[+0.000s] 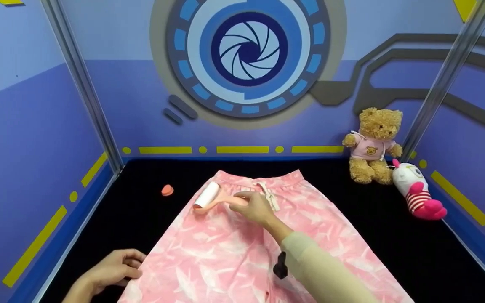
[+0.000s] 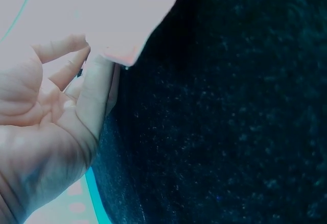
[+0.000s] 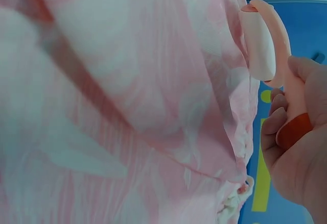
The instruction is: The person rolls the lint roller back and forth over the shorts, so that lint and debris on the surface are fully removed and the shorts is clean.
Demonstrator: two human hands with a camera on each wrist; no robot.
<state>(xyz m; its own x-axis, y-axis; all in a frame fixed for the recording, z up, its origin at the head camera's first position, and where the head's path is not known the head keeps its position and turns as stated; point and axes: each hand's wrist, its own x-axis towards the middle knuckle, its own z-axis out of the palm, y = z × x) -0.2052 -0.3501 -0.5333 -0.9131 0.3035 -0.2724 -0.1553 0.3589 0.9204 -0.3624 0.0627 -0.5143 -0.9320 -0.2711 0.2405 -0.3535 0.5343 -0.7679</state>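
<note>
"Head view: what's farthest left by the pants point(image 1: 209, 248)?"

"Left hand point(image 1: 114, 268), low down at the pants' left edge. Its fingers are bent, with the tips at the cloth."

"Pinching it?"

"Can't tell. In the left wrist view the cloth's edge overlaps a fingertip and hides the contact."

"And next?"

"A small orange piece point(image 1: 167, 190) on the black mat point(image 1: 141, 210), just left of the pants' waistband."

"Where's the roller?"

"Over the pants' upper left, just below the waistband. Its white roll sits tilted, and the handle runs rightward into the right hand point(image 1: 256, 206). The left hand is well apart from it, farther down the pants."

"How's the right hand set?"

"Thumb and fingers curl round the handle, as the right wrist view shows. Whether the roll touches the cloth, I can't tell."

"Right of that?"

"The drawstring point(image 1: 271, 198), at the middle of the pants' waistband. Beyond the pants' right side sits a bear point(image 1: 373, 147), with a striped toy point(image 1: 419, 198) just beside it."
</note>
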